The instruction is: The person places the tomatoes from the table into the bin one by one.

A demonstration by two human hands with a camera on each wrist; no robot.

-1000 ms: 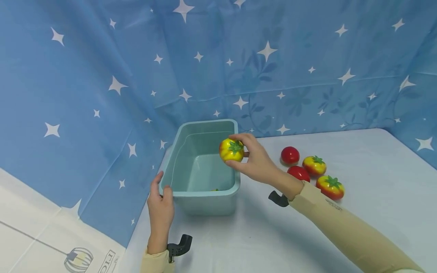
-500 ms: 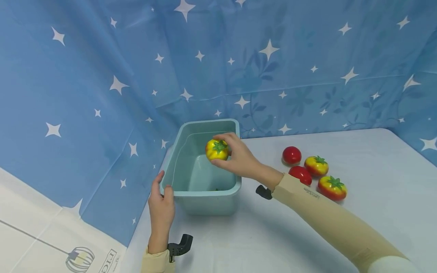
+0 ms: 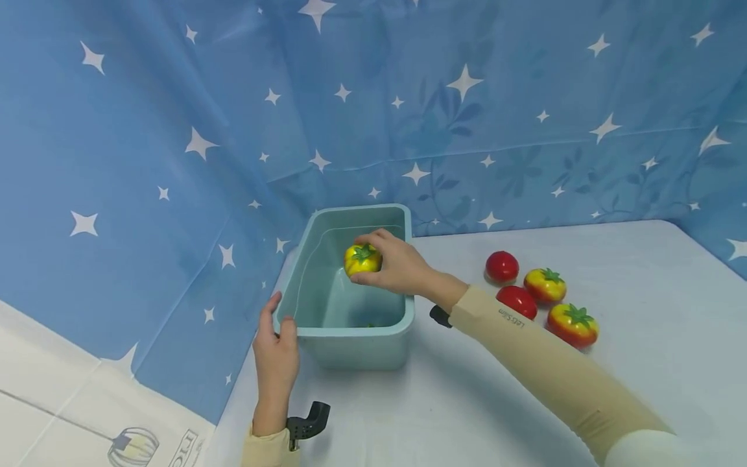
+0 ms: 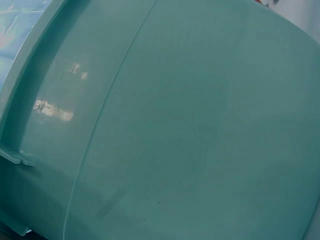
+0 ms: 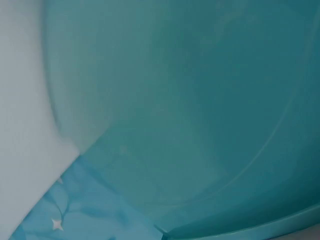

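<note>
The right hand [image 3: 399, 264], carrying a yellow tomato [image 3: 360, 261], has moved left from above the bin's right rim to well inside its opening; the left hand stays at the near-left corner.

A blue star-patterned backdrop [image 3: 373, 117] bounds the left and far sides. Before it runs a white table [image 3: 467, 402], whose surface stretches bare between the bin and the tomatoes on the right, and beyond them to the right edge.

The teal bin [image 3: 356, 350] stands near the backdrop; its walls fill most of both wrist views. Its rim surrounds the held tomato with room on every side, closest at the right, where the wrist crosses over. Whether the tomato sits below rim level cannot be told.

The right sleeve [image 3: 543, 363] reaches across the table, passing just beside the loose tomatoes in the head view.

The left hand grips the rim, thumb at the front edge. The right hand is parted only to the tomato's width, thumb and fingers pinching it.

Two yellow-red tomatoes [image 3: 573, 326] and two red tomatoes [image 3: 502, 266] lie grouped together. A small green bit [image 3: 370, 325] peeks above the bin's near rim.
</note>
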